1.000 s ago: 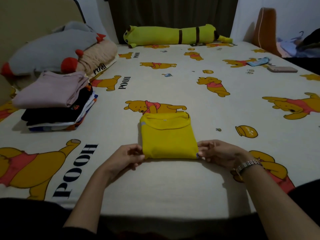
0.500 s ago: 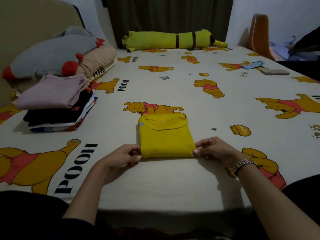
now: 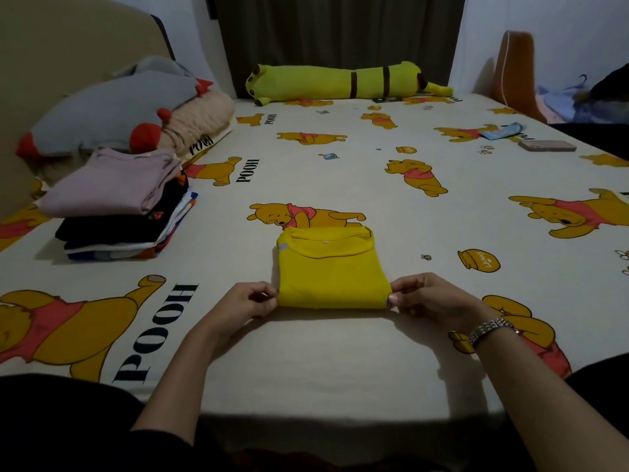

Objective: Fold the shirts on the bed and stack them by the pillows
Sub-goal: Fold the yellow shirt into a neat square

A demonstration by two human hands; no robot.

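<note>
Barely shifted since a second ago: folded bright yellow cotton shirt [image 3: 332, 270] flat on the cartoon-bear printed bed sheet [image 3: 340, 352], collar turned away, same compact rectangle as before. Left hand [image 3: 246, 299] at the near left corner, right hand [image 3: 429, 296] at the near right corner, both closer in on the fabric than earlier. Fingers [image 3: 394, 296] of each hand curled narrow, pinching the near edge of the shirt. Folding apparently finished; grip at both corners probably readying a lift. Well apart to the left, tall stack of folded shirts [image 3: 115, 206] with a pale pink one on top, just beside the grey and beige pillows [image 3: 126, 110] at the headboard. Likely next: carrying the yellow shirt across and setting it on that stack, keeping both corners level so the fold holds.
</note>
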